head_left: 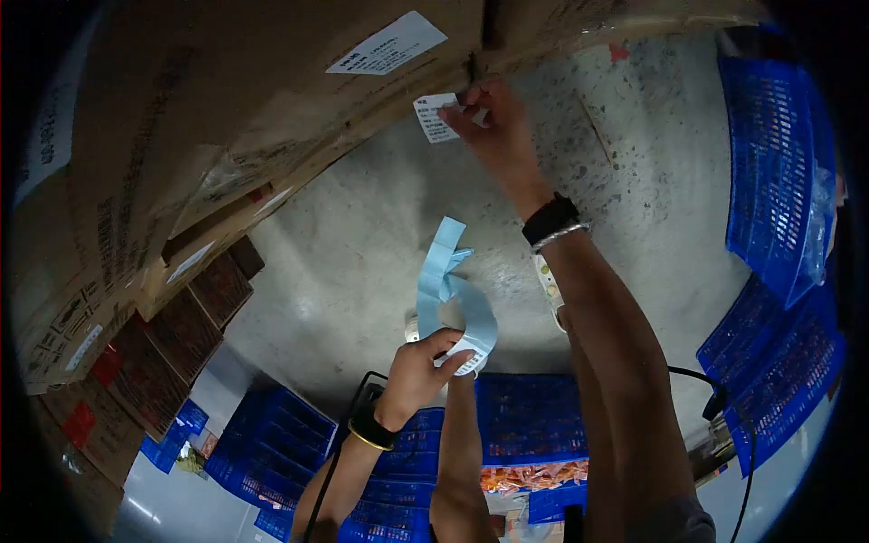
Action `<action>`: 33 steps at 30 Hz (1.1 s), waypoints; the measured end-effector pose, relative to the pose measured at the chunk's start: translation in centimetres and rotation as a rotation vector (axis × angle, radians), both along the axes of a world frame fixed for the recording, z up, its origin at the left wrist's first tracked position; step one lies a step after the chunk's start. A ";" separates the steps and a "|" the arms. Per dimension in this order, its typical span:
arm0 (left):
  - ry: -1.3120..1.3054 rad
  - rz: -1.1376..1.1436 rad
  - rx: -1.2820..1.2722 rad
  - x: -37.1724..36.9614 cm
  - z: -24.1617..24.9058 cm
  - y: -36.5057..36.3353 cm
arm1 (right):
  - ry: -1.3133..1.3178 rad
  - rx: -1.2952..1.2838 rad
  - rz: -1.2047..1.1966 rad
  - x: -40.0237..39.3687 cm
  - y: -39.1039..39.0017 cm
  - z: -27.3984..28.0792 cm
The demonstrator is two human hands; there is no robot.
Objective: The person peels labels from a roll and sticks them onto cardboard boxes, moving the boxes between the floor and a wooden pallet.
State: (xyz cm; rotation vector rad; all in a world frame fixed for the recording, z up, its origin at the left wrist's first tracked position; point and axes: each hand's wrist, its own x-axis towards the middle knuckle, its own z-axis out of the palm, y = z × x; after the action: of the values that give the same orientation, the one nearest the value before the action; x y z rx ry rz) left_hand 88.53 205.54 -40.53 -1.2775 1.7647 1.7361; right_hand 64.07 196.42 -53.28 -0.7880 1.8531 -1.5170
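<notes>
My right hand [493, 118] is raised beside the lower edge of a big cardboard carton [272, 81]. Its fingers pinch a white printed label [433, 122] by the right side, with the text facing me. Lower down, my left hand [419, 373] is closed on a light-blue strip of label backing [433, 288], thumb and fingers at its lower end. The strip curls in a loop above the hand, its free end pointing up. White printed labels [468, 359] show on the part by my thumb. Another white label [387, 43] is stuck on the carton face.
Stacked cartons [195, 312] line the left side. Blue plastic crates [769, 163] stand at the right, and more blue crates [529, 412] are behind my legs, one with orange packets [534, 477] below it. Grey concrete floor [353, 244] lies between. A black cable [697, 373] hangs at the right.
</notes>
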 end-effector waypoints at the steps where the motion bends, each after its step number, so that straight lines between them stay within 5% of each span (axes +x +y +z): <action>1: -0.002 -0.002 -0.004 0.1 -0.2 0.1 | 0.015 -0.016 -0.016 0.2 -0.8 -0.3; 8: 0.023 0.059 0.002 1.0 -1.4 0.1 | 0.116 0.088 -0.203 0.6 -1.7 -0.7; 17: 0.024 0.067 0.025 1.0 -1.0 -0.3 | 0.022 0.044 -0.075 -0.3 -0.8 -0.3; 23: 0.056 0.035 -0.035 0.7 -0.8 -0.8 | 0.385 0.068 -0.014 1.3 0.2 1.4; 33: 0.045 0.087 -0.011 0.6 -1.3 -1.2 | 0.521 0.013 -0.124 1.4 -2.4 -1.0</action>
State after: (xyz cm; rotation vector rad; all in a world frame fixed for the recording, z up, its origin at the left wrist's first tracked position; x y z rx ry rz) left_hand 89.11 204.33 -41.84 -1.3494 1.7700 1.8180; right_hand 65.49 193.99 -54.26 -1.1646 2.3180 -1.4657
